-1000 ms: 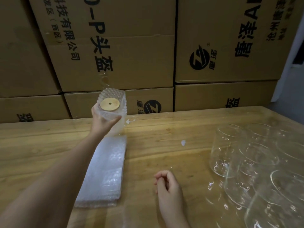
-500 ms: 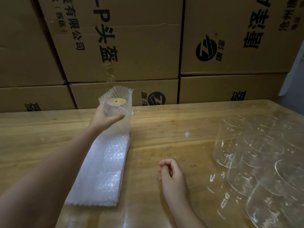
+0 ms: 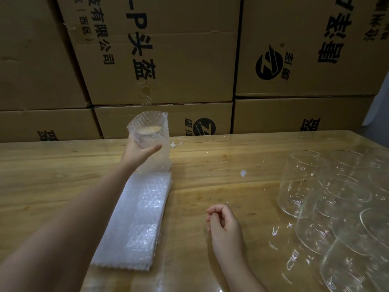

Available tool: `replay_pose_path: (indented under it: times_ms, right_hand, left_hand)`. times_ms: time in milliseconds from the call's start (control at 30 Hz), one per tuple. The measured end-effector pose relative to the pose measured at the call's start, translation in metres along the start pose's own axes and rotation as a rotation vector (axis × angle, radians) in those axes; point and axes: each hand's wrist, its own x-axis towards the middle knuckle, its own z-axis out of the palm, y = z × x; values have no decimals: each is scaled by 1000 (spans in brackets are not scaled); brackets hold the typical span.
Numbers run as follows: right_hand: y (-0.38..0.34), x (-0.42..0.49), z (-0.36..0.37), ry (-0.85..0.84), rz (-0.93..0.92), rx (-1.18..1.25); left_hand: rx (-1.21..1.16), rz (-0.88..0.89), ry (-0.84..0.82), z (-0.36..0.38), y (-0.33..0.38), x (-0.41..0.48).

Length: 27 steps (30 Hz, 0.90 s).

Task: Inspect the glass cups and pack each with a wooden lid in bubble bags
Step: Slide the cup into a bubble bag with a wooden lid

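Observation:
My left hand (image 3: 137, 151) grips a bubble bag (image 3: 154, 142) that holds a glass cup with a wooden lid (image 3: 148, 130) on top. The bagged cup stands upright at the far end of a flat stack of bubble bags (image 3: 136, 224). My right hand (image 3: 224, 223) hovers low over the wooden table (image 3: 221, 186), fingers loosely curled, holding nothing. Several bare glass cups (image 3: 328, 199) are bunched together on the table's right side.
Stacked cardboard boxes (image 3: 168, 66) with printed black characters form a wall right behind the table's far edge. A small white scrap (image 3: 243, 173) lies on the table between the bags and the cups.
My left hand has turned the bagged cup from tilted toward me to upright and lowered it to the table at the far end of the bag stack. My right hand has stayed put.

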Motion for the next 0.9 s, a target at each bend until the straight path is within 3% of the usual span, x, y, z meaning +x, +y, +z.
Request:
replay_pose_path:
  times_ms: [167,433,567,667,767,900]
  right_hand:
    - [-1,-1,0,-2,10,-8]
    - [-4,-1,-1,-11,20,-17]
    - [-3,-1,0,-10,18,-14]
    - [-3,-1,0,-8,23,-26]
    - [-3,0,0,-4,26,-22]
    - [-4,-1,0,0,35,-17]
  left_hand:
    - [-37,-6,-20,-1,0,1]
    - [-100,-25,120,-5,14,-1]
    - [46,84,250,-15,32,1]
    - [236,199,153,-20,48,2]
    - [470,198,75,-20,59,5]
    - [441,130,148,-22,69,9]
